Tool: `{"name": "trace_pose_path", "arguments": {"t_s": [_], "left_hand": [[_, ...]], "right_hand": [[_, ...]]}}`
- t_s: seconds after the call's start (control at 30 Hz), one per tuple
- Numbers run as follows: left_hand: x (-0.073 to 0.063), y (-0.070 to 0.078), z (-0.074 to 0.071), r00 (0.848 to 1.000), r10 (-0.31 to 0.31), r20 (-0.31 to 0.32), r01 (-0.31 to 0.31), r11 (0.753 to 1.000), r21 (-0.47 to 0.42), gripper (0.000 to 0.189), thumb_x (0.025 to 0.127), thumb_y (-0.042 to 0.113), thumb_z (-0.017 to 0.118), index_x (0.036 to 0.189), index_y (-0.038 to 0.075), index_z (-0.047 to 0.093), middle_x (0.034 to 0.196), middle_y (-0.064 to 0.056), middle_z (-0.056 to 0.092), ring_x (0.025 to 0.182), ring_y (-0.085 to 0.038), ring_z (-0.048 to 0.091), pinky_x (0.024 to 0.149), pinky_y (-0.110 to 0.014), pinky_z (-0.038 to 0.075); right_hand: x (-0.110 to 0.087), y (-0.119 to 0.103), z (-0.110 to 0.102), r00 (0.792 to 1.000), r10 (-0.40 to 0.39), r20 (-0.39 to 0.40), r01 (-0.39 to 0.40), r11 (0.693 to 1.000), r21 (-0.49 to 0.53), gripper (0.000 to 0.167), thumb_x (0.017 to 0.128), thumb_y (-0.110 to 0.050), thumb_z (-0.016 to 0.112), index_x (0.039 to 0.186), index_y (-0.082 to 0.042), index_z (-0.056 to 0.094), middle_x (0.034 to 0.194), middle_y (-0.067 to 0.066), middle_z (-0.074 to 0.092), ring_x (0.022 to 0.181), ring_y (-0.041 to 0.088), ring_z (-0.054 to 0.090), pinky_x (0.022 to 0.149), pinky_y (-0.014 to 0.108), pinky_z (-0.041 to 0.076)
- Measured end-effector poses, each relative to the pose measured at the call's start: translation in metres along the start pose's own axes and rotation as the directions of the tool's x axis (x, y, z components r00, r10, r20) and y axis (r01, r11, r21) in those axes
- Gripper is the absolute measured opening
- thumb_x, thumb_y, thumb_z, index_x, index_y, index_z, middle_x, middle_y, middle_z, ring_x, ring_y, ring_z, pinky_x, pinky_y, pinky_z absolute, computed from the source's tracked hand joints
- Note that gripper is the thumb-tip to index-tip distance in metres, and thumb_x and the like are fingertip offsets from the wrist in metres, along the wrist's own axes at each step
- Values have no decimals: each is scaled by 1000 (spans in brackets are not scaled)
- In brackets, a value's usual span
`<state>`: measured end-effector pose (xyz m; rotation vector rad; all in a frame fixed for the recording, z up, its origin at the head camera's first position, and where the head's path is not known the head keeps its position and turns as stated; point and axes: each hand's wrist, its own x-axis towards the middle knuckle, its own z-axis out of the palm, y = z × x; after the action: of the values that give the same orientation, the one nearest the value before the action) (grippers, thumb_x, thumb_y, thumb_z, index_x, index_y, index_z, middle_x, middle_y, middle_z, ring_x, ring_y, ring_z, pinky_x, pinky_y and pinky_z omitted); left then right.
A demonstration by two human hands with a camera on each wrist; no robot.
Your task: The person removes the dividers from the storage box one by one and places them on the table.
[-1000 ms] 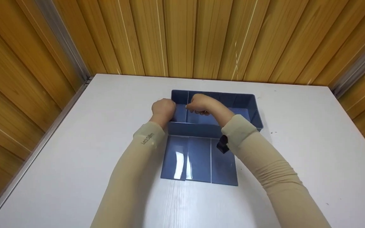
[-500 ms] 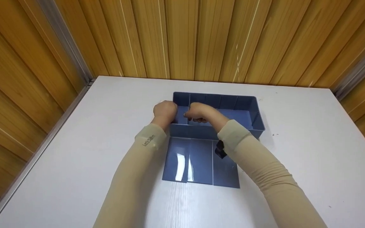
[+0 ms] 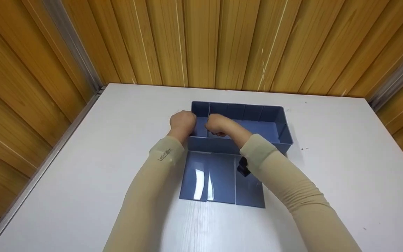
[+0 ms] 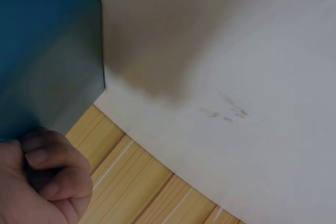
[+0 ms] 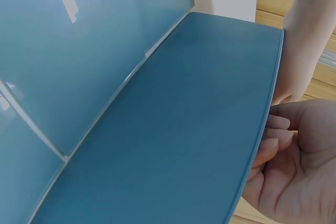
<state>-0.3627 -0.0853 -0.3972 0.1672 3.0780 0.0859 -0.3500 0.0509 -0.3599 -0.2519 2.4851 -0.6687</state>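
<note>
A blue rectangular storage box [image 3: 215, 144] with a thin divider [image 3: 209, 109] near its left end stands on the white table. My left hand [image 3: 183, 122] grips the box's left wall at the rim; in the left wrist view its curled fingers [image 4: 58, 156] show beside the wall. Over the divider, my right hand [image 3: 218, 124] reaches into the box with fingers curled, pinching the divider's upper edge. The pinch itself is hidden under the hand. From the right wrist view, the same hand [image 5: 294, 166] appears behind the box's front wall [image 5: 173, 114].
Several flat glossy blue panels [image 3: 221, 178] lie side by side in front of the box. A dark device [image 3: 243, 167] sits under the right wrist. Wood-patterned walls [image 3: 201, 45] rise behind the white table [image 3: 135, 105].
The right hand has shifted slightly down over the divider from a second ago, and its fingertips are now less visible. The left hand stays at the box's left wall. The head view tilted slightly.
</note>
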Motion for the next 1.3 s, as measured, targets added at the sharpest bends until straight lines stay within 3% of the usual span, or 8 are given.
{"name": "trace_pose_path", "arguments": {"t_s": [0.43,1.0,1.3], "left_hand": [[-1,2,0,1000,-4,-5,4,1000,13,25,102,12,50,104,5,74,110,-13,77,96,-26,73,84,-44,62],[0,2,-2,999,-41,-19,39,997,-64,33,105,18,43,104,5,73,111,-13,77,98,-28,74,87,-44,61],[-2,1,1,998,-57,-40,52,993,-108,38,107,23,41,102,4,74,107,-14,77,95,-28,73,86,-44,61]], "right_hand": [[-2,0,-4,997,-51,-53,44,992,-118,36,103,-8,40,67,-10,46,52,-3,40,44,10,36,45,24,33],[-5,-6,-10,998,-6,-56,2,997,-80,26,105,-11,38,93,0,58,56,-2,41,48,10,37,45,25,33],[-6,-6,-10,998,-9,-58,5,998,-70,31,106,-12,39,77,-8,51,57,-3,43,46,9,37,45,24,34]]}}
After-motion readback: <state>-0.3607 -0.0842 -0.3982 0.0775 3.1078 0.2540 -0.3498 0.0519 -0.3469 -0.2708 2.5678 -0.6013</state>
